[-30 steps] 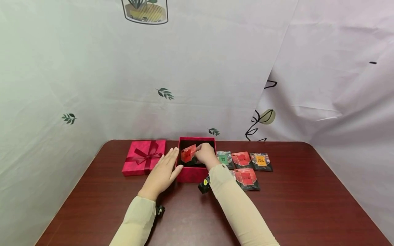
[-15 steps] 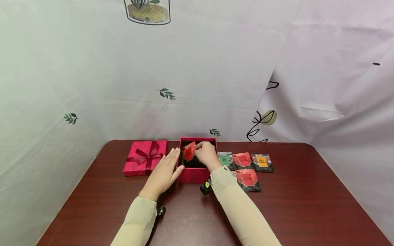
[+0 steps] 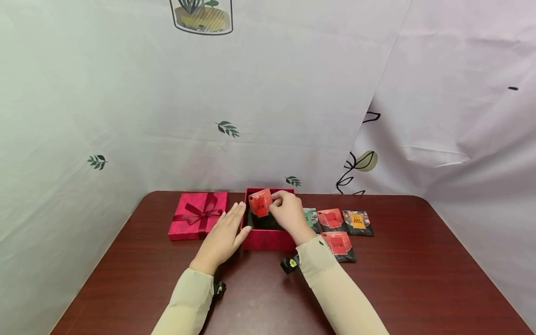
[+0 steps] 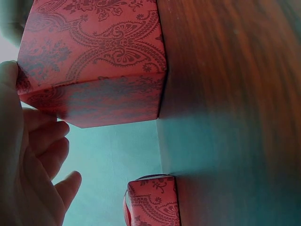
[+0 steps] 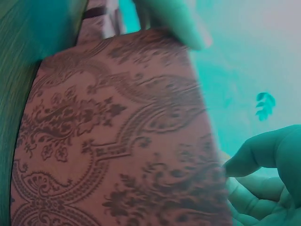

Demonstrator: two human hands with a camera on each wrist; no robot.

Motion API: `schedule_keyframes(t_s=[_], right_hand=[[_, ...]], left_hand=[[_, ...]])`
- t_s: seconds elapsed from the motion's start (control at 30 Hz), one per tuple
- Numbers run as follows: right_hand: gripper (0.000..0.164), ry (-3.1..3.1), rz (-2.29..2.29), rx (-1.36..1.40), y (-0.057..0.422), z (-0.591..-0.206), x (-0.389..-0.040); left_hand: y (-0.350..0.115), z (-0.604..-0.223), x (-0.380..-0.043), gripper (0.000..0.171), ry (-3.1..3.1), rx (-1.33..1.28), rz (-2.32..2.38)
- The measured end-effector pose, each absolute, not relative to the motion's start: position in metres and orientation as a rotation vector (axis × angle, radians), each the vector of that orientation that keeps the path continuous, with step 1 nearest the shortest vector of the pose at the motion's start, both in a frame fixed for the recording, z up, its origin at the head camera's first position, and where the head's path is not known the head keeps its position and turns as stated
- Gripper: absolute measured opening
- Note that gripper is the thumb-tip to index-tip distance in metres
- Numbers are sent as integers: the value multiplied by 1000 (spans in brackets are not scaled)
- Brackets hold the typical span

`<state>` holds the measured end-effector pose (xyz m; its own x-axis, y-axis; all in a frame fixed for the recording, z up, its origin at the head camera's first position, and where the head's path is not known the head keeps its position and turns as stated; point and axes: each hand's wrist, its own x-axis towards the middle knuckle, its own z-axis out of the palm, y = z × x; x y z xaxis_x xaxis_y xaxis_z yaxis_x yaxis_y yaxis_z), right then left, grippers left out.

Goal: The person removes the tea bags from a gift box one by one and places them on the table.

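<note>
The open magenta gift box (image 3: 268,241), patterned outside and dark inside, stands near the back of the table. My right hand (image 3: 290,213) pinches the right edge of a red sachet (image 3: 260,203) at the top of the box. The box's front wall hides that grip in the right wrist view. Against the box's left side rests my left hand (image 3: 221,239), fingers straight and thumb apart. In the left wrist view, the thumb of the left hand (image 4: 33,169) touches the patterned box (image 4: 108,42) near its upper edge.
Left of the box lies its lid (image 3: 184,228) with a dark red ribbon bow. On the right are a green-labelled sachet (image 3: 311,218), red sachets (image 3: 331,218) and an orange-labelled sachet (image 3: 357,222). A white printed cloth (image 3: 268,93) hangs behind the wooden table (image 3: 398,270).
My right hand has lifted the red sachet from low inside the box up to its rim, moving slightly right. My left hand has stayed beside the box.
</note>
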<state>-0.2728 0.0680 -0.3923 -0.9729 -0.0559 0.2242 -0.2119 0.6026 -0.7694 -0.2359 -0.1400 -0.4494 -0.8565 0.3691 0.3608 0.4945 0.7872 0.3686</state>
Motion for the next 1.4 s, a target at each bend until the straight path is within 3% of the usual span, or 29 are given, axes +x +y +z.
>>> schedule_keyframes(t_s=[0.6,0.9,1.4], right_hand=[[24,-2432,1838,157,129,-368,-236],[29,-2496,1881,189,177,-358,-223],[33,-2454,2078,172,258,-379,-219]], left_hand=[[-140,-448,-235,69,-2740,-665,-646],[-141,-449,-236,68,-2712,-680,-643],[-142,-450,-235,67,-2716,-683,-643]])
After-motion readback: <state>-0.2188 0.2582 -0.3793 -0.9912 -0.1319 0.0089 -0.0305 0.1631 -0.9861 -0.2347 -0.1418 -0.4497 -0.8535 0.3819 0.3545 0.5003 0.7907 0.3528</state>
